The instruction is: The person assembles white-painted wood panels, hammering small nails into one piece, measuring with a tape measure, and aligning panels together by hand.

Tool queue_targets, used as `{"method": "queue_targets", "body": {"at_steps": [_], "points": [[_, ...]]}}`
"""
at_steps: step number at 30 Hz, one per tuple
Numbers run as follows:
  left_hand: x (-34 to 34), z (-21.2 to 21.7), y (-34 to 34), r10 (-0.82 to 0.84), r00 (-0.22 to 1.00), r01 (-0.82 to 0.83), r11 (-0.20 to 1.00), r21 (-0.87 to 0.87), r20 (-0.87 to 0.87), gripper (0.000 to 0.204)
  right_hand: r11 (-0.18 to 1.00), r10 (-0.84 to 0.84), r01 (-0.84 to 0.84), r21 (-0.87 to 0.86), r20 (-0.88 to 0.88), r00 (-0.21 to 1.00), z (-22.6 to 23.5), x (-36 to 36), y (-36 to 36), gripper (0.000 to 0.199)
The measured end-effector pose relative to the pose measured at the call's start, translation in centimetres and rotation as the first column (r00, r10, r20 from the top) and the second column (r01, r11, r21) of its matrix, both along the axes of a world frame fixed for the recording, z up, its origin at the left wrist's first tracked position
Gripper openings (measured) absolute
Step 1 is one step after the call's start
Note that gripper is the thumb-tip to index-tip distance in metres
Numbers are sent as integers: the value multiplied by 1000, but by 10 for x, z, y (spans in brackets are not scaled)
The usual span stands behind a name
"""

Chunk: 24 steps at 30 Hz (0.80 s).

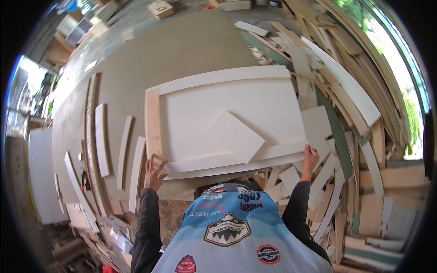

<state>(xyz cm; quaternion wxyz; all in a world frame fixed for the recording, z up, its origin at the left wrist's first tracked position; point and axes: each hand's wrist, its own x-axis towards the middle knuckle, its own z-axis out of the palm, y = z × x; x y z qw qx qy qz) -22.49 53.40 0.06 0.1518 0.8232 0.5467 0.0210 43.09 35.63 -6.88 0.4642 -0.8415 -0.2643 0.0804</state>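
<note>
A large pale board panel (246, 102) lies flat in front of me, with raised strips along its far, left and near edges. A loose diamond-shaped pale offcut (230, 136) rests on its middle. My left hand (154, 175) grips the panel's near-left corner. At the near-right corner, my right hand (310, 159) holds the panel's edge. Both forearms are in dark sleeves and rise from the lower edge on either side of my light blue printed shirt.
Several curved pale strips (123, 152) lie side by side on the grey work surface (182, 50) to the left. A deep heap of wood offcuts and boards (355, 136) fills the right. More scraps lie below the panel's near edge.
</note>
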Motion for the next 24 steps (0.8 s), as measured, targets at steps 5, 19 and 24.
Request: {"method": "queue_targets", "body": {"at_steps": [5,19,24], "points": [[1,-2,-3,39,998,-42,997,-65,-39,68,991,-94,106,77,-140,986,1,-6,1,36],[4,-5,-6,58,998,-62,992,-114,-34,72,923,-60,196,332,-379,924,-9,-2,3,25],[0,-14,-6,38,999,-35,994,-99,22,71,921,-70,209,328,-388,919,-4,-3,5,27]]}}
